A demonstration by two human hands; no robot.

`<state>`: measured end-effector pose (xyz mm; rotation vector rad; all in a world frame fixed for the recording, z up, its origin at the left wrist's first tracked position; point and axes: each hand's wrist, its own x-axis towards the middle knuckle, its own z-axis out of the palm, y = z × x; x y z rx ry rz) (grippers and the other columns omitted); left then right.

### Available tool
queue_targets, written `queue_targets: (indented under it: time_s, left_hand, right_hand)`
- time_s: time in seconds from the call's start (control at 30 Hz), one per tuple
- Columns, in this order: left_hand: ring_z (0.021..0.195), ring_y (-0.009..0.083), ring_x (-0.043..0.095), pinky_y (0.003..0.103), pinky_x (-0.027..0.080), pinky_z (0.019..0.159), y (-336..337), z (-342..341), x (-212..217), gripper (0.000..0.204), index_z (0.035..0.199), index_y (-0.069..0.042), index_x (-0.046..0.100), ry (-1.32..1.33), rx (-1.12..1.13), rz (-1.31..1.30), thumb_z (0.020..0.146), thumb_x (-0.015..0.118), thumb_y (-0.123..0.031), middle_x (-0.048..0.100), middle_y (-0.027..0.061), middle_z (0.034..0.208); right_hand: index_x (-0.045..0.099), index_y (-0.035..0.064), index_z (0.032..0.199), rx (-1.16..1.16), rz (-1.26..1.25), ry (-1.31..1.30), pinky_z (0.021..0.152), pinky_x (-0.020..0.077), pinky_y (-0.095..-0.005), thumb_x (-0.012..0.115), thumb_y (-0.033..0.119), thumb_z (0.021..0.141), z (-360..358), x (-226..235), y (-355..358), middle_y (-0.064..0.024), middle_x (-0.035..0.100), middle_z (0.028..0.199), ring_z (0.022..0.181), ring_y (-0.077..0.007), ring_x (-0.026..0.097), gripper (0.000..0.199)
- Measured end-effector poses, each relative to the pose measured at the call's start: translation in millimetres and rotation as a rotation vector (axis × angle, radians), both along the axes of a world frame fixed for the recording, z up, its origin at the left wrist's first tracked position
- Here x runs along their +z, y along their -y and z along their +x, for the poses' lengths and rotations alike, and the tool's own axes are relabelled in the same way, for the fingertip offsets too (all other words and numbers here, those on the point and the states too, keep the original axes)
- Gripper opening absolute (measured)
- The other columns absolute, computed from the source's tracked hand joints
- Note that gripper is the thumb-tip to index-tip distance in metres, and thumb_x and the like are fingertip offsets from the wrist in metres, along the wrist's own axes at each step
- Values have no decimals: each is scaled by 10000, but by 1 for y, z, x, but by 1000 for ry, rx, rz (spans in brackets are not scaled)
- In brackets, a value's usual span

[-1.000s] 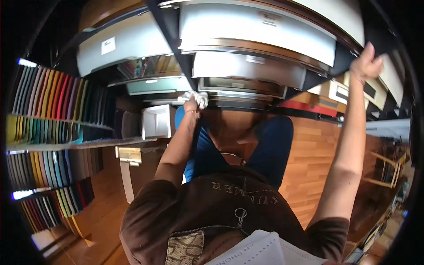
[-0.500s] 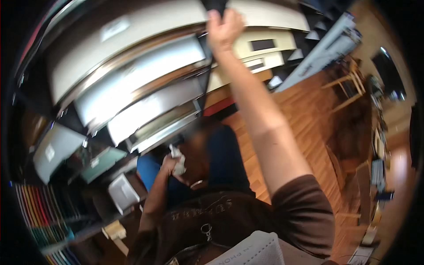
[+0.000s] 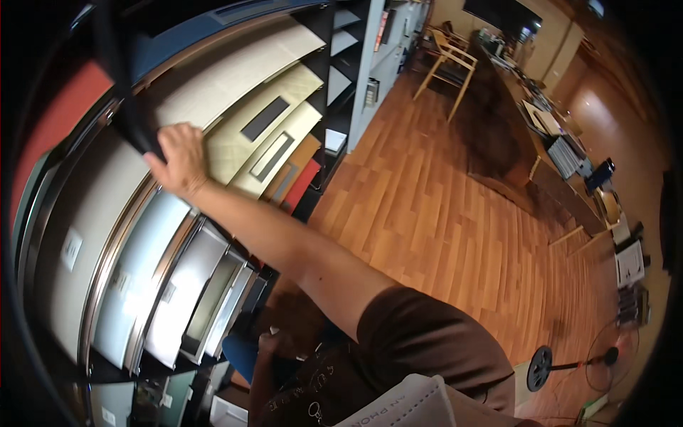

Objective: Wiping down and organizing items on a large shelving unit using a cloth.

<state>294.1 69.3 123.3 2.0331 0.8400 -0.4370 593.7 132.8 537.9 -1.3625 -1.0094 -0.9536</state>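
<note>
On the far left rack, right hand (image 3: 178,158) closed around black upright divider (image 3: 121,85) between stacked sample panels (image 3: 178,263). No panel drawn out yet; selection apparently pending. Left hand hidden low, state undeterminable.

A black divider (image 3: 128,107) is gripped at its edge, standing upright between slanted, stacked pale sample panels (image 3: 235,78) in the rack.
</note>
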Motion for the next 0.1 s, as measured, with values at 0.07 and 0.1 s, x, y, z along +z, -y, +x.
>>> queue_targets:
  time_s: [0.07,0.1]
  left_hand:
    - [875,299,651,368,502,763,-19,1,-19,511,1010,19,650,-72,-31,-26,777,691,-433,667,185,926]
    - [875,299,651,368,502,763,-28,7,-8,511,1010,19,650,-68,-102,-50,777,691,-433,667,185,926]
  right_hand:
    - [542,-4,1001,39,-12,-29,855,322,-455,561,367,824,-3,-5,0,-171,542,1010,973,-336,469,412]
    - [546,-14,1019,8,-35,-39,873,320,-456,552,370,830,11,-4,12,-175,545,1041,999,-335,466,428]
